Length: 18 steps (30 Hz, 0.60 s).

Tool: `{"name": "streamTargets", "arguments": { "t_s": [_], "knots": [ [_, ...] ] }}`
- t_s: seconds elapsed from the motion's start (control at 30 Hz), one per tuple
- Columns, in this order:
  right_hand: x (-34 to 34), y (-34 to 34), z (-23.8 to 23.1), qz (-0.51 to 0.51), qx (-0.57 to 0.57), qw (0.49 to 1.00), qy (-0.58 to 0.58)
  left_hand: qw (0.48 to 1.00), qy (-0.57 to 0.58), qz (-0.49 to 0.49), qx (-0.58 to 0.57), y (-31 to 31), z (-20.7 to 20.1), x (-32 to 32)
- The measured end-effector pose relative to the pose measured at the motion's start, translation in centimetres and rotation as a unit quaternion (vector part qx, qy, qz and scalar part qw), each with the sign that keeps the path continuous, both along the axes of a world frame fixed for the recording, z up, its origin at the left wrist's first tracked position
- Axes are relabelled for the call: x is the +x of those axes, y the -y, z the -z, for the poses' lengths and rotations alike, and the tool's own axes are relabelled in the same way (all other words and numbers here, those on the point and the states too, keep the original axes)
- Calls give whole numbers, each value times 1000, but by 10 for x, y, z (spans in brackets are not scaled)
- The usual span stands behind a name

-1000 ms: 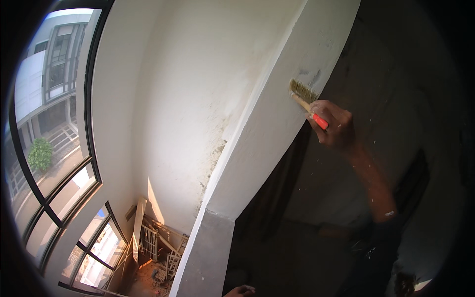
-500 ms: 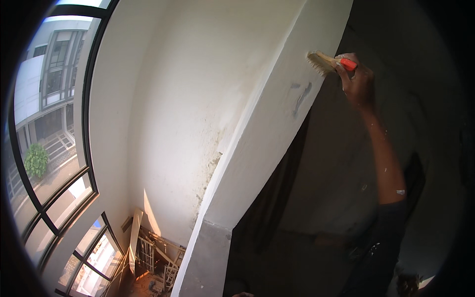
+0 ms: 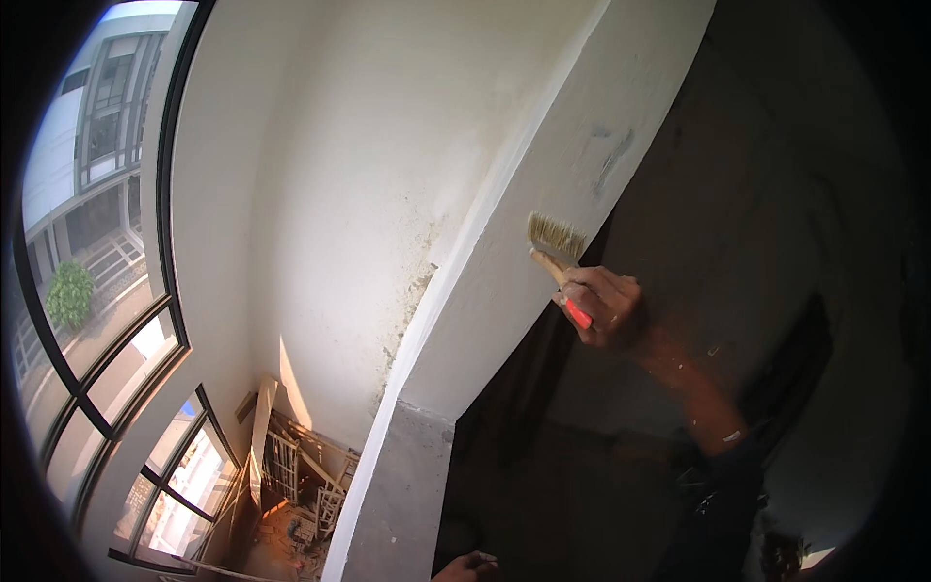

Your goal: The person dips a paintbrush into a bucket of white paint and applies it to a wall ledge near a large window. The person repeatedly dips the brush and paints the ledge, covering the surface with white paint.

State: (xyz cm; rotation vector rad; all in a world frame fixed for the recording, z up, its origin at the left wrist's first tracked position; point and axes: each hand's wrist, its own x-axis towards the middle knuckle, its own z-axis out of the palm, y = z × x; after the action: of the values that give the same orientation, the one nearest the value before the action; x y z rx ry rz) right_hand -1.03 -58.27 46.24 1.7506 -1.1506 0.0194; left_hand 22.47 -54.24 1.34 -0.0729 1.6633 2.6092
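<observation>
A broad paintbrush (image 3: 553, 238) with pale bristles and a red-ended wooden handle is in my right hand (image 3: 603, 301), fingers closed round the handle. Its bristles point up and to the left, against the pale face of a slanting column or wall edge (image 3: 504, 301); whether they press on it I cannot tell. Above the brush, grey smudges (image 3: 611, 150) mark that face. At the bottom edge, my left hand (image 3: 467, 566) shows only in part beside the column's grey lower section (image 3: 402, 495). Its fingers look curled; what they hold, if anything, is hidden.
Left of the column is a white wall (image 3: 339, 194) with a flaking patch (image 3: 412, 301). Dark-framed windows (image 3: 167, 194) line the far left. Well below lie wooden planks and frames (image 3: 291, 466) on a littered floor. A dark recess (image 3: 543, 485) is on the right.
My right hand has brought the brush down and left along the column face, and the bristles have swung upward. More of my left hand shows at the bottom. The view has shifted slightly.
</observation>
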Motion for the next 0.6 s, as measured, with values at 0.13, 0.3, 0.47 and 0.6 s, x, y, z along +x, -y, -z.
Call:
{"name": "streamTargets", "arguments": {
  "t_s": [0.13,0.3,0.47,0.6],
  "knots": [
    [15,-3,23,-21,45,996,78,998,-41,-9,-42,0,0,4],
    [10,-4,-50,-7,-31,981,190,998,-51,3,19,1,9,3],
    [3,-1,-160,-19,-193,979,64,1000,-28,5,8,-2,9,-6],
    [5,-2,-207,32,-265,960,-85,999,-16,1,28,2,1,-2]
  ]
}}
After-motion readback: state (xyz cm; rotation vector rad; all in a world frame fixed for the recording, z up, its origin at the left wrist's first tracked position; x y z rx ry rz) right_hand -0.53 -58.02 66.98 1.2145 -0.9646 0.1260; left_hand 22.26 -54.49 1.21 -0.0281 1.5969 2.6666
